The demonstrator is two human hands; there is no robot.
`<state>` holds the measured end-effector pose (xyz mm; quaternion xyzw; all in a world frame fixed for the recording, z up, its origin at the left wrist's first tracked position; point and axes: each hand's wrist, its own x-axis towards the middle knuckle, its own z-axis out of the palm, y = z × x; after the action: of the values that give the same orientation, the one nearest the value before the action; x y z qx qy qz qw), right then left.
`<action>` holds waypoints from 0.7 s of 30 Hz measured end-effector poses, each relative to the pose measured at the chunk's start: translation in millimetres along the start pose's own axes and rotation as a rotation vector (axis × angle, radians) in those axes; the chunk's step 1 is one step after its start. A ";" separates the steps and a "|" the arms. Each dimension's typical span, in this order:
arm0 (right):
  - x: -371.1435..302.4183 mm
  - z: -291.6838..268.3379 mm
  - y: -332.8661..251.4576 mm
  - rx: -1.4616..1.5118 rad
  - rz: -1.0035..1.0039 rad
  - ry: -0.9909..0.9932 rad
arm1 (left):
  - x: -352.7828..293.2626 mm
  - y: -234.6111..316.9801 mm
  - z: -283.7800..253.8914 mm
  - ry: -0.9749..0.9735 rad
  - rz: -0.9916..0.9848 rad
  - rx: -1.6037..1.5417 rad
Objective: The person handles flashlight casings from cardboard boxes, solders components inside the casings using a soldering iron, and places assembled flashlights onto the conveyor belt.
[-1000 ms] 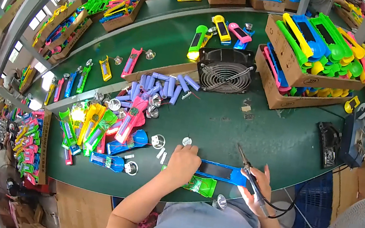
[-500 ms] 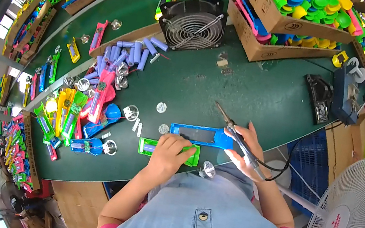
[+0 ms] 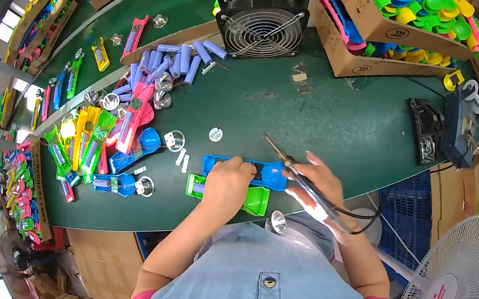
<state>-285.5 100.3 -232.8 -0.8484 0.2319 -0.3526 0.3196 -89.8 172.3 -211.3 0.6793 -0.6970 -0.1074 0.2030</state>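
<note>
My right hand is closed around a soldering iron, whose bare tip points up and left above the table. My left hand reaches across a green flashlight casing with its fingers bent onto a blue flashlight casing just beyond. Fingertips and the casing's middle are partly hidden by that hand. A purple battery cell lies in the green casing's left end. Near the table edge, by the green casing, sits a shiny reflector cup.
To the left are piled colourful casings and purple battery cells. A black square fan stands at the back, beside stacked cartons of parts. A blue-grey box is at the right; a white fan stands off the table.
The blue casing has shifted left, alongside the green one. My left hand has moved from the green casing up onto the blue one. The soldering iron has come slightly left.
</note>
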 end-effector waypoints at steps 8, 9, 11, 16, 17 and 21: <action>-6.1 -23.9 -13.1 0.712 0.520 0.324 | 8.5 -0.7 -1.0 -0.096 0.056 0.087; -9.7 -19.9 -5.4 0.730 0.509 0.323 | 9.7 -0.5 0.2 -0.098 0.056 0.086; -13.3 -14.6 -2.3 0.773 0.564 0.323 | 11.5 -0.2 2.3 -0.101 0.074 0.147; -16.3 0.5 2.9 0.836 0.585 0.316 | 11.7 0.1 3.3 -0.116 0.067 0.171; -16.3 2.2 3.2 0.838 0.586 0.318 | 11.4 0.3 3.3 -0.114 0.069 0.175; -17.7 7.1 5.5 0.871 0.625 0.326 | 11.8 1.1 3.5 -0.114 0.064 0.155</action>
<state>-292.5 110.2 -248.5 -0.4633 0.3515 -0.4310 0.6899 -92.2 160.2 -212.3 0.6631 -0.7350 -0.0849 0.1130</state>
